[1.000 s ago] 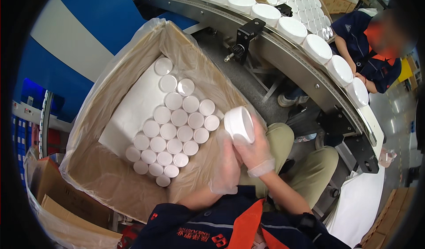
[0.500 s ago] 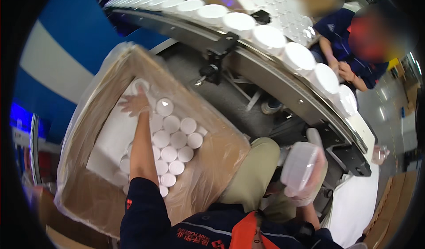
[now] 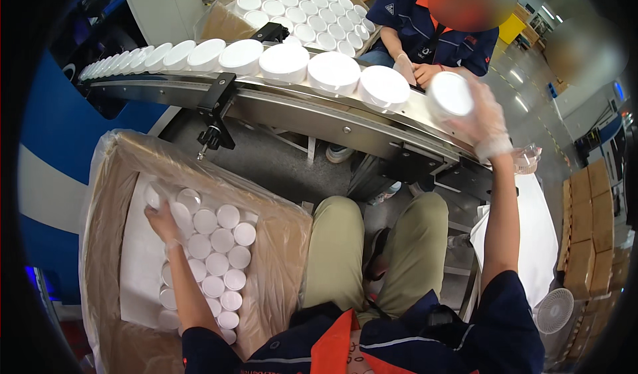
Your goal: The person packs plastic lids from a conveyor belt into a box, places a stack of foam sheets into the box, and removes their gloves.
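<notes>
My right hand [image 3: 486,118], in a clear glove, grips a round white-lidded tub [image 3: 451,95] at the right end of the conveyor [image 3: 292,101]. A curved row of matching white-lidded tubs [image 3: 333,72] stands on the belt to its left. Down in the lined cardboard box [image 3: 279,254] at left, my left hand [image 3: 161,224] has its fingers closed around another white-lidded tub [image 3: 153,195], which leans slightly. Beside that hand, several tubs [image 3: 217,264] stand in close rows on a white sheet [image 3: 136,254].
Across the conveyor sits a co-worker [image 3: 432,28], hands near the belt. A second box of white-lidded tubs [image 3: 309,11] stands at the far side. A black clamp [image 3: 216,111] juts from the conveyor. At right are a white-draped surface [image 3: 525,234], a small fan [image 3: 553,311] and stacked cartons [image 3: 588,228].
My right hand has risen from beside my knee to the conveyor's end. My left hand, spread over the sheet before, now closes around a tub. The view has turned to the right.
</notes>
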### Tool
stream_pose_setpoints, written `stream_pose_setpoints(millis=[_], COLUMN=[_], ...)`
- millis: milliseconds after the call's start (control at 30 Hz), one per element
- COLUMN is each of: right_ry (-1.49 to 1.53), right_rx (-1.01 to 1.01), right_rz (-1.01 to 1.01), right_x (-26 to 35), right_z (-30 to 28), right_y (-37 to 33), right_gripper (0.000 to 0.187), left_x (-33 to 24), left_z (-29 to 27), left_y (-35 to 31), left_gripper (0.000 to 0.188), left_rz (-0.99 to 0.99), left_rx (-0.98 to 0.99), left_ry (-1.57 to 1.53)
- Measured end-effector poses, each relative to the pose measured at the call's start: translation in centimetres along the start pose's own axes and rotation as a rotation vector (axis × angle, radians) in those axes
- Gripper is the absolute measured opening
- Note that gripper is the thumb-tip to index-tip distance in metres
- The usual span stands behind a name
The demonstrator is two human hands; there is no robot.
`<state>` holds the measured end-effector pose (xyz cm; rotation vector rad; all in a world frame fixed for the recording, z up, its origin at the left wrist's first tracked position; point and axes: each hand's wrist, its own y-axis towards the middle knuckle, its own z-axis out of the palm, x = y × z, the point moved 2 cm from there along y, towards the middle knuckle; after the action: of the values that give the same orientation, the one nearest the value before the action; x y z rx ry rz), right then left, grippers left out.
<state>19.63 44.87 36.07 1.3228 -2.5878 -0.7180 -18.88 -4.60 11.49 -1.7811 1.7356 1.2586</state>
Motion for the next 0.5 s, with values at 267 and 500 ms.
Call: stream_pose_setpoints(millis=[267, 500], right_ry=[0.317, 0.856], right_rx=[0.167, 0.154], right_rz=[-0.169, -0.450], right_x=[1.6, 20.0], right_z=[-0.2, -2.3], right_y=[0.0, -10.8], right_gripper=[0.084, 0.080], left_x=[-5.4, -13.0], left_z=[-5.6, -9.3], left_y=[-13.9, -22.0], left_gripper=[0.026, 0.022], left_rz=[-0.671, -0.586], left_rx=[0.355, 0.359], left_ry=[-1.013, -1.124])
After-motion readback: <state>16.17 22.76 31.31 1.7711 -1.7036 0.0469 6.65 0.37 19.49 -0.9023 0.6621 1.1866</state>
